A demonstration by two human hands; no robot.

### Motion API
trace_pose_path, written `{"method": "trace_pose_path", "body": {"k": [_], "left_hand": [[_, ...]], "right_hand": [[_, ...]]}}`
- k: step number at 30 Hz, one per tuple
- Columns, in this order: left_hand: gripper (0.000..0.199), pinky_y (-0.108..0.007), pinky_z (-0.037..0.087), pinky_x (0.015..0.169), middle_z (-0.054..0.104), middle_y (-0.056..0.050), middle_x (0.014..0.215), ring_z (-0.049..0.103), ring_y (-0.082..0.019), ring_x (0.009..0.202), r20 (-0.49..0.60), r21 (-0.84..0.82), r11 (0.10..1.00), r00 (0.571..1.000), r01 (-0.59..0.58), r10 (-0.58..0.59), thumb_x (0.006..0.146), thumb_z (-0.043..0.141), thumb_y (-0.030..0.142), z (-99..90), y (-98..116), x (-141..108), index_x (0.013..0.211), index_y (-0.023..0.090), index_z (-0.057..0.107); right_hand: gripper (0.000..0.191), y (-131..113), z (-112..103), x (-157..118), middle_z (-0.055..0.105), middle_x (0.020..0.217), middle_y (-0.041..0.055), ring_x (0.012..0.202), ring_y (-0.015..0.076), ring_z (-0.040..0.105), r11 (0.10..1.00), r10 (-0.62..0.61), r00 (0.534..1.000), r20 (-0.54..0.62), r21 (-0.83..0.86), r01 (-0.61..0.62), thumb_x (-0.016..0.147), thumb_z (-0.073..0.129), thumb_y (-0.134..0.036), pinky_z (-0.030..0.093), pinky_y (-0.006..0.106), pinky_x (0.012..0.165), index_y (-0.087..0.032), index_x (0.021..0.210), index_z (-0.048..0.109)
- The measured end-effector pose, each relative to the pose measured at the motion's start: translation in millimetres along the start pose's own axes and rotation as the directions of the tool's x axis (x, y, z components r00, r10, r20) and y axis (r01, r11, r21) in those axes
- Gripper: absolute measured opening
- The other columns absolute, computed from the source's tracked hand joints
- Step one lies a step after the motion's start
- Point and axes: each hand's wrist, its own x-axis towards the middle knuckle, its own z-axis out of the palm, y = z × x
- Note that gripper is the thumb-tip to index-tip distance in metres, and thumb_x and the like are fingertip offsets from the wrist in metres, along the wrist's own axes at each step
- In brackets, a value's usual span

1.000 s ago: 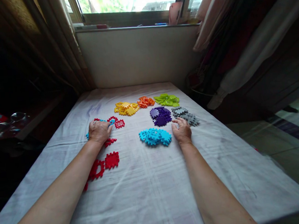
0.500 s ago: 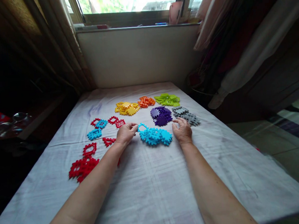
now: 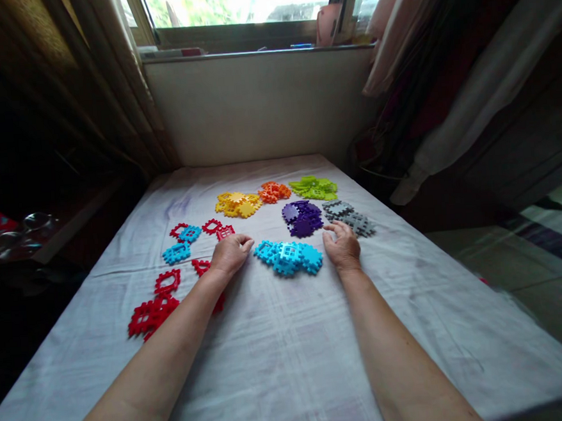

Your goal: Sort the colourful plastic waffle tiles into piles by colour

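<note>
Blue toothed pieces (image 3: 308, 257) lie in a pile at the middle of the pale cloth (image 3: 281, 351), between the two hands; an open blue frame (image 3: 265, 251) sits at the left end of the pile, free of the fingers, so it now lies with the other blue ones. The left hand (image 3: 229, 256) is just left of that end, apart from it; its grip is drawn in at the fingertips, with no piece visible in it, and I cannot tell whether finger and thumb meet. The right hand (image 3: 342, 248) rests just right of the pile; its grip is loosely apart and shows no piece, with the grey pieces (image 3: 356, 223) beside its fingers and the purple pieces (image 3: 306, 225) to its far left.

Two blue pieces (image 3: 189, 233) lie well to the left, among scattered red pieces (image 3: 152, 315); the red ones spread nearer too, some partly hidden by the left forearm (image 3: 170, 356). Yellow pieces (image 3: 237, 204), orange pieces (image 3: 274, 192) and green pieces (image 3: 314, 187) make a row of piles on the far side, left to right; each pile holds a single colour.
</note>
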Motion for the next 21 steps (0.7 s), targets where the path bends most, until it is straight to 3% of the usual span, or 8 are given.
{"method": "trace_pose_path", "body": {"k": [5,7,10,13,18,21], "left_hand": [[0.039,-0.042,0.043,0.102,0.065,-0.013,0.131,0.057,-0.032,0.122,-0.138,0.214,0.973,0.989,0.088,-0.059,0.084,0.056,0.033,-39.0,-35.2,18.0,0.119,0.022,0.069],[0.048,-0.048,0.045,0.097,0.064,-0.021,0.131,0.058,-0.038,0.12,-0.17,0.407,0.891,0.975,0.199,-0.14,0.083,0.057,0.042,-52.8,-55.4,23.9,0.123,0.016,0.066],[0.052,-0.047,0.048,0.088,0.068,-0.023,0.122,0.063,-0.04,0.112,-0.124,0.533,0.796,0.958,0.285,-0.26,0.082,0.054,0.052,-63.9,-81.4,28.3,0.117,0.016,0.068],[0.047,-0.043,0.049,0.084,0.071,-0.019,0.118,0.065,-0.037,0.109,-0.109,0.546,0.785,0.954,0.292,-0.28,0.083,0.05,0.05,-66.4,-94.0,27.3,0.115,0.021,0.07],[0.049,-0.041,0.049,0.08,0.073,-0.016,0.114,0.067,-0.035,0.104,-0.146,0.463,0.836,0.956,0.295,-0.256,0.089,0.04,0.049,-71.2,-92.5,19.8,0.119,0.024,0.07],[0.045,-0.039,0.049,0.082,0.073,-0.014,0.113,0.066,-0.032,0.103,-0.198,0.377,0.903,0.97,0.206,-0.138,0.092,0.036,0.043,-73.2,-82.5,14.7,0.107,0.023,0.073]], "right_hand": [[0.025,1.6,0.7,-0.1,0.067,0.119,0.0135,0.113,0.0272,0.061,1.0,-0.009,1.0,0.005,-0.006,0.009,0.079,0.054,-0.024,0.046,0.044,0.104,-0.019,0.093,0.075],[0.025,3.3,1.9,-0.1,0.067,0.119,0.013,0.112,0.0268,0.061,1.0,-0.021,1.0,-0.007,-0.006,0.021,0.079,0.054,-0.025,0.047,0.043,0.103,-0.019,0.092,0.075],[0.025,5.7,4.0,-0.2,0.067,0.119,0.0124,0.112,0.0263,0.061,0.999,-0.035,0.999,-0.024,-0.002,0.035,0.079,0.054,-0.026,0.047,0.043,0.102,-0.02,0.092,0.075],[0.025,6.8,4.8,-0.1,0.067,0.12,0.0129,0.113,0.0265,0.061,0.999,-0.034,0.999,-0.018,0.007,0.034,0.079,0.054,-0.026,0.046,0.043,0.103,-0.019,0.092,0.074],[0.025,4.4,3.2,0.0,0.067,0.12,0.0129,0.112,0.0261,0.061,1.0,-0.029,0.999,-0.016,0.005,0.029,0.079,0.054,-0.025,0.047,0.043,0.102,-0.019,0.093,0.075],[0.025,2.4,2.1,0.2,0.067,0.119,0.0138,0.112,0.0271,0.061,1.0,-0.022,1.0,-0.001,-0.007,0.022,0.079,0.055,-0.025,0.047,0.043,0.102,-0.018,0.093,0.075]]}}
